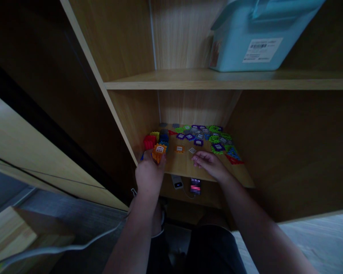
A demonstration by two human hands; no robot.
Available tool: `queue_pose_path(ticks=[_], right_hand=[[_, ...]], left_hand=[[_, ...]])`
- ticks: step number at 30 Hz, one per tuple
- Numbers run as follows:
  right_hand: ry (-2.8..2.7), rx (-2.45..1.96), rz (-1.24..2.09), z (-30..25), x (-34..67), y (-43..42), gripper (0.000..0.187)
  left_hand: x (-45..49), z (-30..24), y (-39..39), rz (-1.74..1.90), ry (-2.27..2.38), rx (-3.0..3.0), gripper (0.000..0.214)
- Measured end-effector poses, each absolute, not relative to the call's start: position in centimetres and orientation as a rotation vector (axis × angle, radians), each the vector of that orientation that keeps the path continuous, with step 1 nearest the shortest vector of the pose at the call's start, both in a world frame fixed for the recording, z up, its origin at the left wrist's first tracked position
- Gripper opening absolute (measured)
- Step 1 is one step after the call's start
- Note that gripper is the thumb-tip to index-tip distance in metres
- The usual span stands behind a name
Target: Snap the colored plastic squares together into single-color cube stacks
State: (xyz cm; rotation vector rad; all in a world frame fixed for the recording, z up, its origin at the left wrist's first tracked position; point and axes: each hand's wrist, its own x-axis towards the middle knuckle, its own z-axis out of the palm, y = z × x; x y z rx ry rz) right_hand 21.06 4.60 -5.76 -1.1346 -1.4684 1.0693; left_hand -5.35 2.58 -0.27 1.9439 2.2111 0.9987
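Observation:
My left hand (150, 173) is closed on an orange interlocking building tile (159, 149) with a white window-like insert. Behind it, stacks of red tiles (150, 142), yellow tiles (154, 134) and blue tiles (164, 137) stand at the left of the shelf. My right hand (207, 161) hovers at the shelf's front with fingers curled together; what they hold, if anything, is too small to make out. Just beyond its fingertips lies a small white window piece (192, 150). Between my hands, another orange tile (179, 149) rests flat on the shelf.
Purple tiles (198, 142), green tiles (216, 149) and a red triangle (234, 160) lie scattered toward the back and right. Below sit a lit phone (195, 186) and a white device (177, 182) with a cable. A blue bin (231, 49) stands on the upper shelf (183, 80).

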Motion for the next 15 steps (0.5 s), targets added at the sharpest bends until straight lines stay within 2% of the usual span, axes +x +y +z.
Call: queue_pose_path(ticks=[15], right_hand=[[-1.508,-1.098,1.074,-6.10,21.55,4.87,0.060]], left_hand=[[-5.37,-0.14,2.78,0.941,2.233,1.959,0.045]])
